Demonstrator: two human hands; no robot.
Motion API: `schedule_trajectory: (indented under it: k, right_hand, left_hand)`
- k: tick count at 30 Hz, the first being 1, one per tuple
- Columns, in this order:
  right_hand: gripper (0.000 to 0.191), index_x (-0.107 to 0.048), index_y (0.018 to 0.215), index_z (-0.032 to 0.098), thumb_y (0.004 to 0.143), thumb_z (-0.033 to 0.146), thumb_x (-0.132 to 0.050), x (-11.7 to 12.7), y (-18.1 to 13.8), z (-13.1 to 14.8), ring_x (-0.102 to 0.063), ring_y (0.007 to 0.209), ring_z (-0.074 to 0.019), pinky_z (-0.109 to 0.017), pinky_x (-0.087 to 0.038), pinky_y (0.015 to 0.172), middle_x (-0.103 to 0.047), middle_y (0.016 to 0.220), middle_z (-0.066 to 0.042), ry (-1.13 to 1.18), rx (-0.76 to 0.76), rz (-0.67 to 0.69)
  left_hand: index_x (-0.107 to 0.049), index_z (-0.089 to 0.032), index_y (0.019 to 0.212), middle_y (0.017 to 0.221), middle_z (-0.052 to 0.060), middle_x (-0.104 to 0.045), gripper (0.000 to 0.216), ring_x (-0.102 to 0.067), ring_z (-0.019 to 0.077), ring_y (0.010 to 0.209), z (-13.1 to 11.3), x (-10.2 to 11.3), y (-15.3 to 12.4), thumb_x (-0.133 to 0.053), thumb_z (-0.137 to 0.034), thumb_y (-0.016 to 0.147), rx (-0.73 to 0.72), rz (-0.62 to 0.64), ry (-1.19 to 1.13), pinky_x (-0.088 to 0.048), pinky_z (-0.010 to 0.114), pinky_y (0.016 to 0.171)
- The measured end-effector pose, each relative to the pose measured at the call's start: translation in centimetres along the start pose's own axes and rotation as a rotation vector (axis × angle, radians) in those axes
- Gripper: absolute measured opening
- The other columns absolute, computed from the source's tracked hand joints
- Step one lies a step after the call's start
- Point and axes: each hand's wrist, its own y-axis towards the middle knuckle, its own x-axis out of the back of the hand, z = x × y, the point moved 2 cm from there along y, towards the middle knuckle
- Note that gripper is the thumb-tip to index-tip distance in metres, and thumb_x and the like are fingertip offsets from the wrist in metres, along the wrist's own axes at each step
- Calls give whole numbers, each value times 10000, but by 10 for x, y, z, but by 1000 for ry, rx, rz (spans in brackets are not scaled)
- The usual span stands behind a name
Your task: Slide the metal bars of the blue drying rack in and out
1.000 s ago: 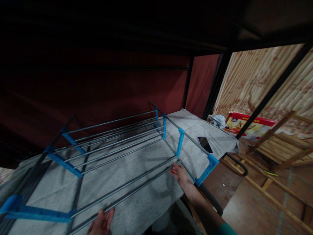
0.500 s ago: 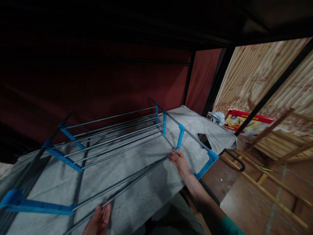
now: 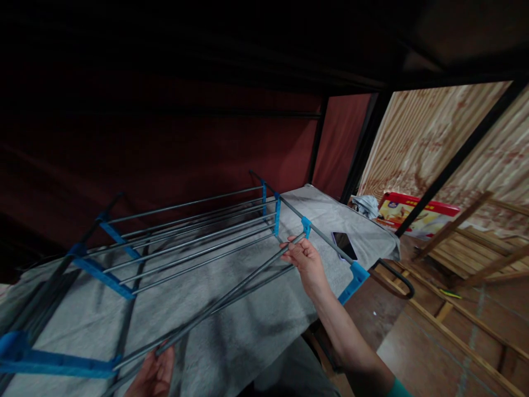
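Observation:
A loose grey metal tube [image 3: 248,274] slants across the front of a partly assembled rack with blue plastic brackets. My right hand [image 3: 308,266] pinches it near its upper right end, close to a small blue bracket [image 3: 306,225]. At the bottom, my left hand [image 3: 152,375] has its fingers closed around the tube's lower part. Behind it, a second tube [image 3: 256,286] runs from the long blue bracket [image 3: 61,362] toward the right; my right hand hides its far end. Several tubes [image 3: 198,255] span the rack's back brackets.
The rack lies on a grey cloth [image 3: 243,353]. A phone [image 3: 344,246] rests to the right, near a blue end bracket [image 3: 354,281]. More tubes [image 3: 37,309] are bundled at left. Wooden frames [image 3: 450,314] and a red box [image 3: 417,214] are on the floor.
My right hand has lifted its end of the tube up toward the small blue bracket. My left hand has shifted slightly left and down, still on the tube. The view has tilted slightly.

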Motion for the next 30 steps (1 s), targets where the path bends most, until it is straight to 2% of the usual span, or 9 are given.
schedule_trajectory:
  k: [2,8,12,17,21,25,28,29,30]
  right_hand:
    - [481,-735,964,248,702,584,-957,-2,-1,5,-725,822,-169,-306,-633,764,-794,895,-9,-4,21,7]
    - [445,-721,979,252,731,551,-938,-3,-1,10,-732,876,-200,-328,-634,758,-758,873,-1,-25,48,23]
    - [392,-728,1002,270,767,525,-910,-1,-1,9,-719,877,-191,-328,-621,800,-765,901,2,-39,51,26]
    - [406,-731,1040,289,739,477,-929,7,-3,1,-716,897,-186,-332,-612,844,-797,972,7,-48,28,4]
    - [394,-746,1003,292,708,463,-943,17,-4,-15,-737,936,-210,-354,-631,864,-796,998,-30,-40,-20,-55]
    - [358,-735,898,346,626,439,-949,43,-8,-42,-763,1059,-292,-452,-645,996,-798,1035,-75,-44,-103,-156]
    - [449,-668,859,345,514,382,-953,79,-12,-68,-767,1115,-328,-530,-613,1104,-787,937,-48,-41,-152,-305]
    - [472,-650,869,336,511,364,-956,93,-12,-78,-765,1142,-331,-556,-579,1163,-789,947,-45,-66,-201,-290]
    - [484,-625,860,332,507,365,-953,109,-13,-87,-771,1126,-338,-587,-556,1191,-784,924,-40,-93,-224,-323]
  left_hand:
    - [-666,-224,1025,873,2,-697,221,-716,165,784,-1,-2,1,-627,-39,909,-25,21,19,-649,249,653]
    - [-651,-186,972,869,-6,-725,199,-712,104,677,-2,-9,-10,-553,-13,981,70,-26,-106,-651,181,628]
    - [-666,-175,997,865,-2,-756,223,-746,110,676,-2,-10,-12,-529,1,997,93,-7,-163,-674,197,673]
    - [-689,-143,1081,862,1,-782,287,-770,108,691,-4,-9,-10,-506,56,982,41,12,-181,-673,186,687]
    - [-698,-137,962,860,2,-791,259,-772,109,705,-2,-13,-14,-519,48,993,3,39,-176,-676,194,689]
    - [-703,-124,862,850,27,-795,298,-778,131,732,6,-20,-33,-528,102,948,-38,64,-165,-667,208,707]
    - [-709,-132,806,858,39,-801,257,-783,144,783,16,-24,-51,-634,86,917,-72,151,-168,-654,222,765]
    - [-723,-124,828,897,52,-809,199,-787,150,825,19,-26,-55,-683,50,918,-95,205,-169,-650,234,808]
    - [-726,-117,811,871,70,-800,180,-771,140,788,23,-27,-58,-727,44,892,-102,195,-147,-641,237,795]
